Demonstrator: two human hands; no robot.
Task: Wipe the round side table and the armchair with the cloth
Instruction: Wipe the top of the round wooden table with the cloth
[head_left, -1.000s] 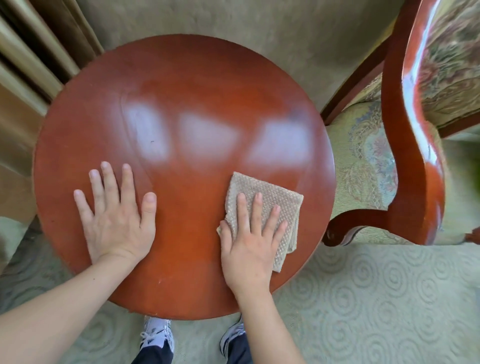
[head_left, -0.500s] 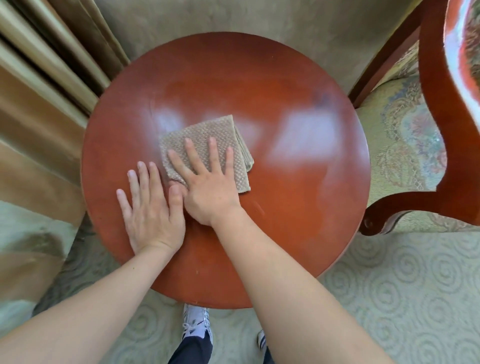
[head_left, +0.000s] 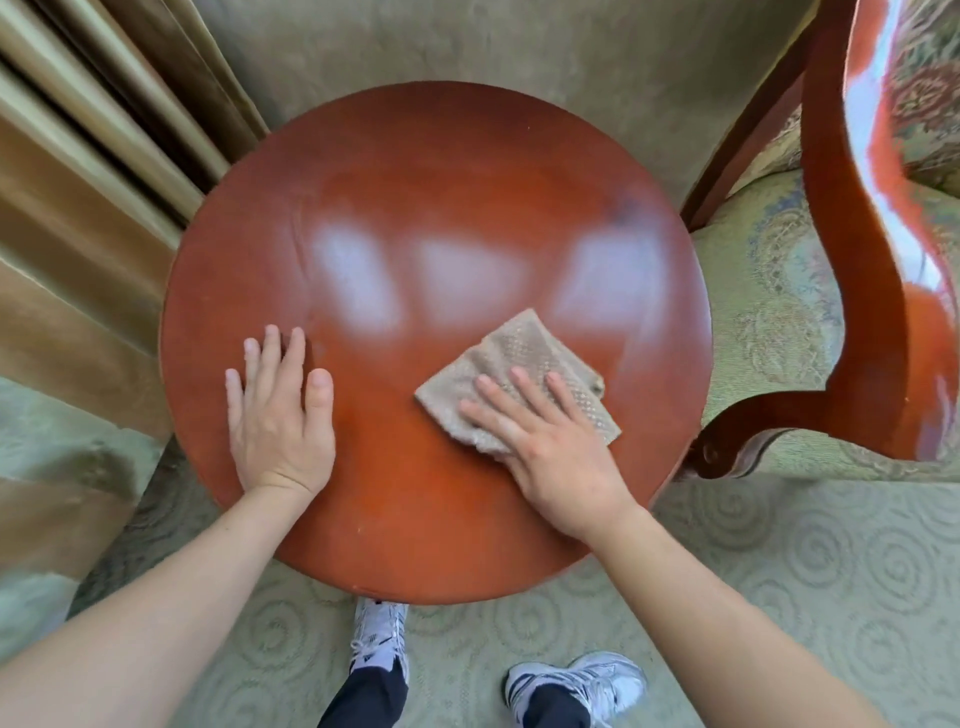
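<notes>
Since half a second ago the right hand has swept the cloth from beside the left hand over to the right half of the tabletop. Nearest, both hands lie flat and unclenched: the left bare on the wood, the right pressing the folded cloth under spread fingers, not gripping it. The table-wiping step looks underway; the far half probably needs a pass next. Beyond, right, the armchair waits unwiped.
</notes>
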